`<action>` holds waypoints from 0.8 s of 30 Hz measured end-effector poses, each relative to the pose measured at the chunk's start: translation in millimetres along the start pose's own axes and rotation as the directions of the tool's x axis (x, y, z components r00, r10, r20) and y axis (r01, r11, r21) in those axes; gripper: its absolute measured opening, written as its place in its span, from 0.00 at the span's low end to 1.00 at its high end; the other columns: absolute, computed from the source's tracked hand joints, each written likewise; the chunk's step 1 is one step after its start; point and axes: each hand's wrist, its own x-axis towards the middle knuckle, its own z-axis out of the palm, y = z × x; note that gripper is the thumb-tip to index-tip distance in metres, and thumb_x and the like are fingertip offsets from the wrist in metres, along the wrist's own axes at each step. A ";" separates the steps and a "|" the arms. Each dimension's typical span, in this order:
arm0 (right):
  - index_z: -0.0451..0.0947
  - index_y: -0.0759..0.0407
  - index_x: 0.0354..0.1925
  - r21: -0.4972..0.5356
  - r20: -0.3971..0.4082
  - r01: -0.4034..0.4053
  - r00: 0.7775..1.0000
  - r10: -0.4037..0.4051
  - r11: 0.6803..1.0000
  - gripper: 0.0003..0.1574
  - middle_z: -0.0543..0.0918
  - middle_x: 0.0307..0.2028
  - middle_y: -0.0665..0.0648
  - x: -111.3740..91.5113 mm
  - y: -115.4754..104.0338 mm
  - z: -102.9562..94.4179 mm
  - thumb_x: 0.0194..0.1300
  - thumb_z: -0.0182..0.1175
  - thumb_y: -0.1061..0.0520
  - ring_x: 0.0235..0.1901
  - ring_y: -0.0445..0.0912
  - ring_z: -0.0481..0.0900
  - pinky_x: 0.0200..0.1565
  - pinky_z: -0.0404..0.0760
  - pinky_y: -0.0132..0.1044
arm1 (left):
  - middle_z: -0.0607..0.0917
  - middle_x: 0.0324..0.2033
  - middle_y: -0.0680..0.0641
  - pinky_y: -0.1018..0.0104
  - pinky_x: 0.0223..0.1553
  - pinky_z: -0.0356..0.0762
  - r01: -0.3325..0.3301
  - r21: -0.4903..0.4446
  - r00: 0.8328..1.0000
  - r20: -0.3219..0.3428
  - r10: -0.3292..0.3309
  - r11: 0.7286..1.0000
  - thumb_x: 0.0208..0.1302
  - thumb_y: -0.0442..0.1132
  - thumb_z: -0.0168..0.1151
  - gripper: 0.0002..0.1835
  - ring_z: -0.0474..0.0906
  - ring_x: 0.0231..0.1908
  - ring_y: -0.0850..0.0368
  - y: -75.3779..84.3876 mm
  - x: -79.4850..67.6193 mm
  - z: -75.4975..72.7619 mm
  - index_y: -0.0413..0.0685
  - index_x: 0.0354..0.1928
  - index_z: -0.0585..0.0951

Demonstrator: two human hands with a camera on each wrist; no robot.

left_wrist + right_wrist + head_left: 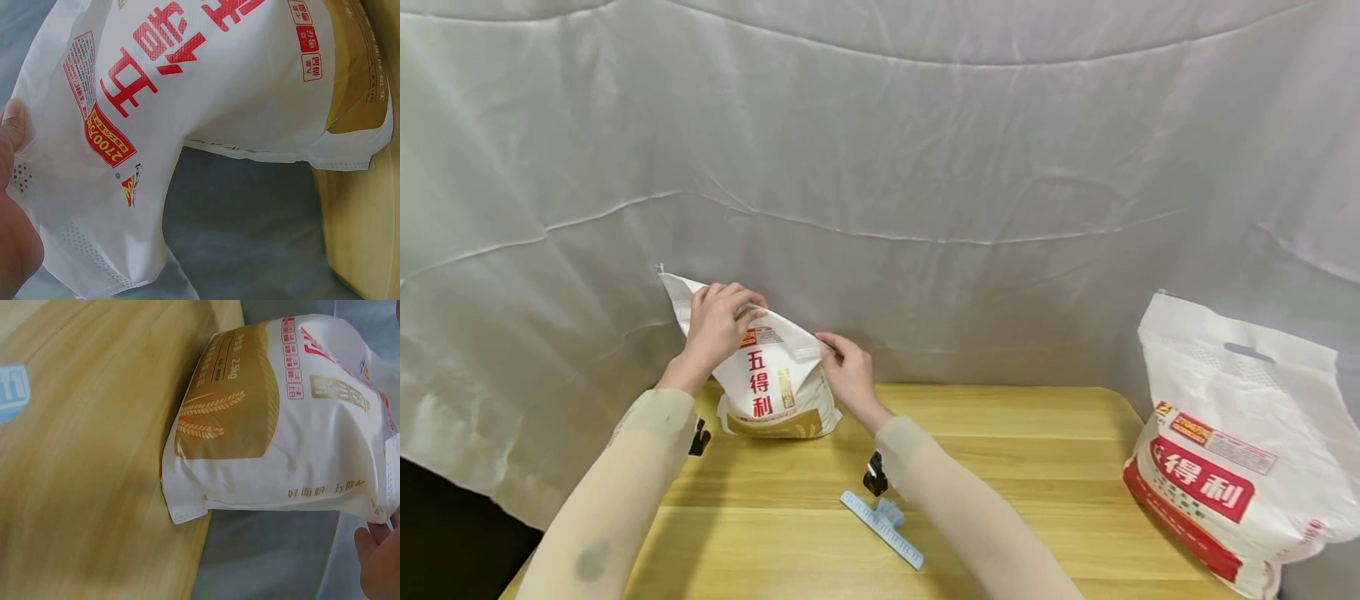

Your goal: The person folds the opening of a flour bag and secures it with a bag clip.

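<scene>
A white flour bag (793,367) with red characters and a gold-brown lower band stands at the table's back edge. Over its upper left part, my left hand (718,321) grips the top edge, and the thumb lies on the bag's front in the left wrist view. At the upper right corner, my right hand (850,371) pinches the bag between thumb and fingers. The right wrist view shows the printed wheat ears and "2.5kg" on the flour bag (225,444). Its top slants down from left to right, and whether the mouth is unsealed cannot be told.
A light blue long-bar clip (882,527) lies on the wooden table (1000,467) near my right forearm. A second, larger white-and-red flour bag (1232,475) with a cut-out handle stands at the right. Grey cloth (925,167) hangs behind the table.
</scene>
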 end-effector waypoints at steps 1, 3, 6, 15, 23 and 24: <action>0.83 0.61 0.60 0.017 0.002 -0.004 1.000 0.003 1.000 0.20 0.87 0.57 0.59 -1.2 0.0 -0.9 0.73 0.60 0.66 0.53 0.51 0.86 0.56 0.84 0.38 | 0.86 0.41 0.46 0.39 0.70 0.54 -0.002 0.001 1.000 -0.002 0.002 1.000 0.71 0.39 0.67 0.04 0.73 0.53 0.42 0.0 -0.1 0.1 0.47 0.42 0.87; 0.82 0.60 0.62 0.045 0.003 -0.016 1.000 0.016 0.999 0.21 0.86 0.58 0.58 -3.7 -0.4 -2.8 0.73 0.60 0.65 0.54 0.51 0.85 0.58 0.83 0.37 | 0.86 0.41 0.46 0.39 0.69 0.55 -0.004 0.000 1.000 -0.007 0.004 1.000 0.71 0.39 0.67 0.04 0.73 0.53 0.42 -0.4 0.0 0.7 0.47 0.42 0.87; 0.81 0.60 0.64 0.092 -0.002 -0.024 1.000 0.024 0.995 0.22 0.85 0.61 0.59 -7.5 -2.3 -6.4 0.74 0.60 0.64 0.57 0.52 0.84 0.60 0.82 0.39 | 0.86 0.41 0.45 0.39 0.69 0.55 -0.001 0.000 1.000 -0.010 0.001 1.000 0.71 0.38 0.67 0.04 0.73 0.52 0.42 -1.4 0.4 1.4 0.47 0.42 0.87; 0.77 0.60 0.67 0.195 0.013 -0.030 1.000 0.028 0.980 0.26 0.82 0.63 0.64 -22.5 -5.7 -21.9 0.73 0.61 0.64 0.62 0.62 0.80 0.65 0.78 0.52 | 0.86 0.42 0.45 0.38 0.69 0.54 0.011 -0.001 1.000 -0.003 -0.011 1.000 0.71 0.38 0.67 0.04 0.73 0.53 0.41 -4.2 -2.0 0.4 0.47 0.42 0.87; 0.78 0.57 0.67 0.204 0.025 -0.030 0.999 0.026 0.979 0.28 0.82 0.64 0.60 -35.9 -10.2 -39.1 0.71 0.64 0.63 0.61 0.60 0.81 0.63 0.80 0.47 | 0.86 0.42 0.45 0.38 0.69 0.54 0.015 -0.001 1.000 -0.012 -0.015 1.000 0.71 0.38 0.67 0.04 0.73 0.52 0.42 -7.6 -2.3 2.0 0.47 0.42 0.87; 0.78 0.58 0.67 0.209 0.026 -0.031 0.999 0.026 0.977 0.28 0.81 0.64 0.61 -37.3 -10.1 -41.4 0.71 0.65 0.64 0.61 0.61 0.81 0.63 0.80 0.49 | 0.86 0.42 0.45 0.38 0.69 0.54 0.013 -0.001 1.000 -0.012 -0.013 1.000 0.71 0.38 0.67 0.04 0.73 0.52 0.42 -8.2 -1.6 2.4 0.47 0.42 0.87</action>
